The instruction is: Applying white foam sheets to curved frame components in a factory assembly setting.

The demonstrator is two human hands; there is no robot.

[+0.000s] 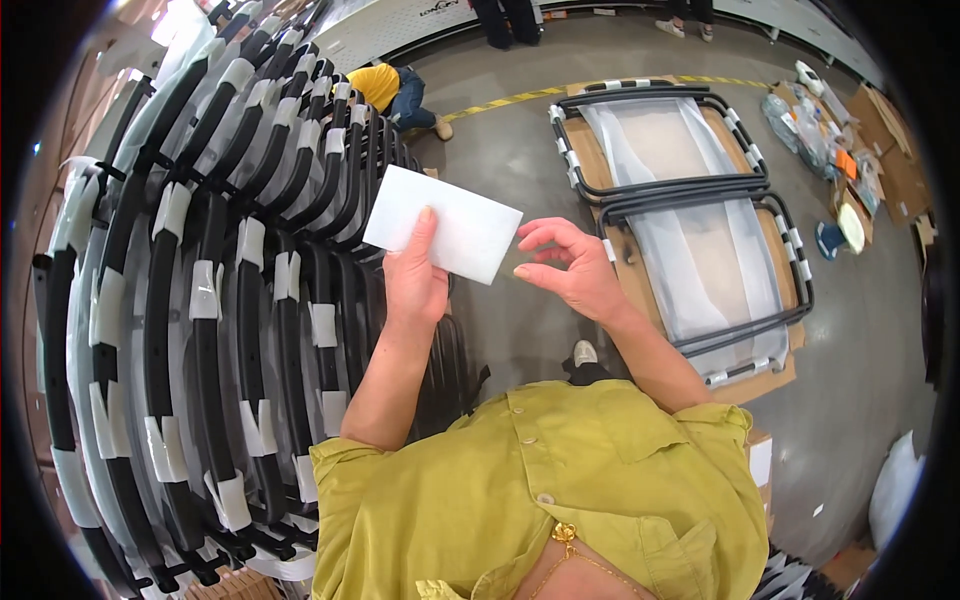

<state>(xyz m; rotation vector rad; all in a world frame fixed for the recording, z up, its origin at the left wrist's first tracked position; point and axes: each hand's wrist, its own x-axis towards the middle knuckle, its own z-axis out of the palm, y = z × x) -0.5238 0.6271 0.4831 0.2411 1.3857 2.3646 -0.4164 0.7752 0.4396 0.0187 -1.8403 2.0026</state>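
Observation:
A flat white rectangular sheet, seemingly of packing foam [455, 222], is held up in front of me. My left hand [415, 275] grips it by its lower left part, the thumb lying across its face. Just off the sheet's right corner, my right hand [570, 265] is raised with fingers curved and thumb apart, holding nothing. To my left stands a dense row of black tubular metal frames [210, 340]. Pieces of white foam [168, 447] are wrapped around their bars at many spots.
On the floor to the right, more black frames [690, 190] lie stacked with clear plastic film [700, 260] and cardboard [770, 385]. Plastic bags [808, 135] and boxes [905, 185] clutter the far right. A person in a yellow top [375, 88] bends beyond the frame row.

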